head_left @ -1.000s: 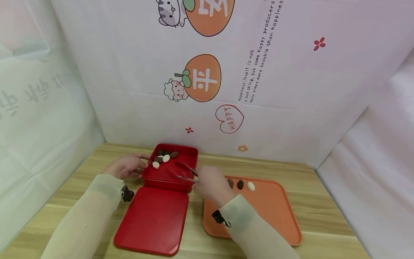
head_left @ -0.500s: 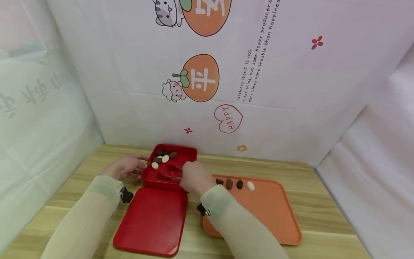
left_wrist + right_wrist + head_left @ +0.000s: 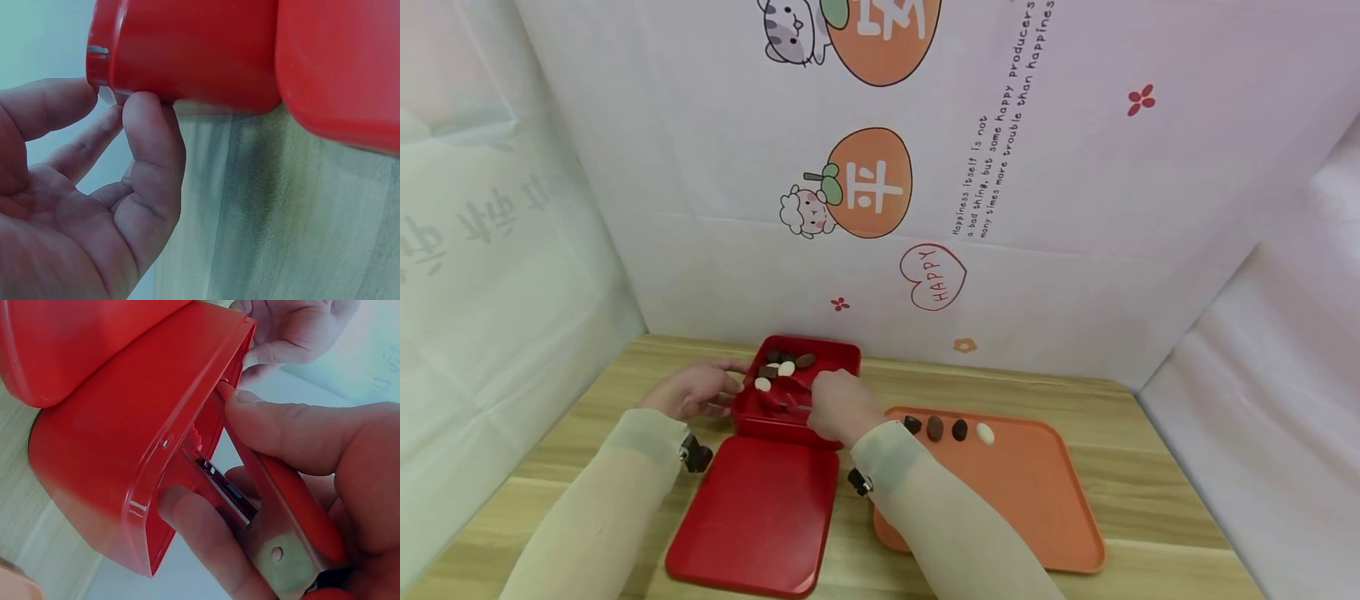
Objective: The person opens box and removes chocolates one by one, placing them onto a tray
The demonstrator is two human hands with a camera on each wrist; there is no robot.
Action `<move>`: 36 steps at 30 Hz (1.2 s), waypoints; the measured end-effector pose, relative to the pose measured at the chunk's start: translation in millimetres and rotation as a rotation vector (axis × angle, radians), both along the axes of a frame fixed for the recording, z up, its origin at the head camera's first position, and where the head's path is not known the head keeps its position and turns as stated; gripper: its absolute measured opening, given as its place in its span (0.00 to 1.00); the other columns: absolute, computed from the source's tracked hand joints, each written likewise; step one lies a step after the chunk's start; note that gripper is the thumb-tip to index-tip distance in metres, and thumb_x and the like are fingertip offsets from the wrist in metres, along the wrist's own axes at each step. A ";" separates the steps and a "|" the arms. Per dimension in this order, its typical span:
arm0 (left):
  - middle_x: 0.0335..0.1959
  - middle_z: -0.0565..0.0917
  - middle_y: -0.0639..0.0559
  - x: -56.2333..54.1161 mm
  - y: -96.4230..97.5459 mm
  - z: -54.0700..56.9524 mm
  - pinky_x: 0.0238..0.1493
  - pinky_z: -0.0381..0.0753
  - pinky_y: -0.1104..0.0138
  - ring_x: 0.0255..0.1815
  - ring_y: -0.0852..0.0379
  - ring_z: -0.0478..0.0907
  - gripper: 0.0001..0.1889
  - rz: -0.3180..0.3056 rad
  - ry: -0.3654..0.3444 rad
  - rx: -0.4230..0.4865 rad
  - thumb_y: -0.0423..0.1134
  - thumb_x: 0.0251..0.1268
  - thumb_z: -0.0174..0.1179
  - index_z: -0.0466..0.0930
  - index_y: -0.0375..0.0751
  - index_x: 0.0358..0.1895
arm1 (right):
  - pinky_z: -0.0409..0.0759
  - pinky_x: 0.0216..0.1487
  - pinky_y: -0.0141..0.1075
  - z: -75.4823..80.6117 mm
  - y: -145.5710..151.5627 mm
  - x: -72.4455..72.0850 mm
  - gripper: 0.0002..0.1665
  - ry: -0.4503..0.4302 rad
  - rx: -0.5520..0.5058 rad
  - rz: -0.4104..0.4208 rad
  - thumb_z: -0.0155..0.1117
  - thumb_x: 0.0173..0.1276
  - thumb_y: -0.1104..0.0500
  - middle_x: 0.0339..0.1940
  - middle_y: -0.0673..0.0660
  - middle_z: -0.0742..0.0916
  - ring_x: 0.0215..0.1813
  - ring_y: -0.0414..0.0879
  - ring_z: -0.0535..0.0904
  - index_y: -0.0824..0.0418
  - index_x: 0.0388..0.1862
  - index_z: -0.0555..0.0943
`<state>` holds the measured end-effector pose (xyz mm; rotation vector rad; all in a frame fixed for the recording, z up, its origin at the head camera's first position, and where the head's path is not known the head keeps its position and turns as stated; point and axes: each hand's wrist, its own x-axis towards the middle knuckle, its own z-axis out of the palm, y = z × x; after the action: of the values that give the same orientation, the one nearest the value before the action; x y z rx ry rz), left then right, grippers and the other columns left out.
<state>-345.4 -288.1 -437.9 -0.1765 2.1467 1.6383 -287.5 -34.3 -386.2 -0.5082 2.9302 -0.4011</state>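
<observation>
At the back left is an open red box (image 3: 793, 433), holding several small rounded pieces in its far left part, including a white one (image 3: 786, 368) and a brown one (image 3: 805, 361). My left hand (image 3: 700, 390) holds the box at its left side, fingertips at the rim and against the outer wall. With curled fingers and thumb, my right hand (image 3: 841, 404) grips red-handled tongs (image 3: 290, 494). The tongs' red tips (image 3: 769, 402) reach down inside the box, close to a white piece (image 3: 763, 384). Whether anything lies between the tips I cannot tell.
A flat red lid (image 3: 760, 508) lies in front of the box. To the right, an orange tray (image 3: 1007, 500) carries a row of dark and white pieces along its far edge, the rightmost a white one (image 3: 985, 433). A printed white sheet (image 3: 1037, 308) hangs behind the table (image 3: 1150, 492).
The right hand has moved left with the tongs, farther over the box and nearer the pieces. A dark piece at the tray's far left is now uncovered. The left hand keeps its place.
</observation>
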 end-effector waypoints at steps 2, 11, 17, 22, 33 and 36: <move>0.55 0.77 0.37 0.1 -0.3 -0.6 0.42 0.81 0.58 0.41 0.46 0.78 0.29 0.009 -0.005 0.001 0.29 0.69 0.53 0.63 0.39 0.73 | 0.75 0.22 0.33 0.1 -1.0 0.3 0.11 0.006 0.004 0.005 0.69 0.64 0.60 0.16 0.48 0.81 0.21 0.43 0.75 0.53 0.21 0.81; 0.56 0.75 0.36 0.8 1.5 0.2 0.44 0.81 0.58 0.42 0.46 0.77 0.30 -0.003 -0.018 0.018 0.29 0.69 0.54 0.61 0.39 0.74 | 0.75 0.20 0.32 0.6 -6.2 3.8 0.14 0.009 0.004 0.021 0.66 0.65 0.60 0.15 0.48 0.80 0.20 0.42 0.75 0.53 0.19 0.80; 0.56 0.75 0.37 1.3 2.1 1.4 0.46 0.81 0.57 0.44 0.44 0.77 0.29 0.006 -0.015 0.006 0.30 0.70 0.53 0.61 0.39 0.74 | 0.75 0.26 0.32 1.3 -8.3 2.0 0.06 0.007 0.021 0.011 0.69 0.64 0.59 0.21 0.47 0.80 0.26 0.42 0.76 0.53 0.27 0.83; 0.56 0.76 0.36 2.0 1.8 1.4 0.44 0.81 0.58 0.45 0.43 0.77 0.29 0.001 -0.010 0.010 0.29 0.70 0.53 0.61 0.39 0.74 | 0.76 0.26 0.32 1.6 -8.0 1.9 0.04 -0.012 0.006 -0.009 0.71 0.64 0.58 0.23 0.47 0.80 0.27 0.43 0.76 0.53 0.30 0.83; 0.56 0.76 0.36 3.7 2.0 2.0 0.43 0.82 0.58 0.44 0.43 0.77 0.29 0.002 -0.005 0.025 0.29 0.69 0.54 0.63 0.39 0.73 | 0.75 0.27 0.31 0.5 5.4 3.9 0.08 0.058 -0.026 0.054 0.74 0.61 0.56 0.23 0.47 0.79 0.28 0.43 0.75 0.53 0.29 0.81; 0.55 0.76 0.36 3.7 1.4 2.0 0.43 0.82 0.59 0.43 0.45 0.77 0.29 -0.002 -0.004 0.032 0.29 0.69 0.53 0.62 0.38 0.74 | 0.75 0.25 0.31 1.9 11.1 5.8 0.08 0.059 -0.035 0.058 0.74 0.61 0.56 0.24 0.46 0.79 0.28 0.43 0.75 0.54 0.30 0.82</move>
<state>-341.6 -286.7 -435.9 -0.1677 2.1164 1.6685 -281.7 -23.2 -384.3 -0.6183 2.9616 -0.4378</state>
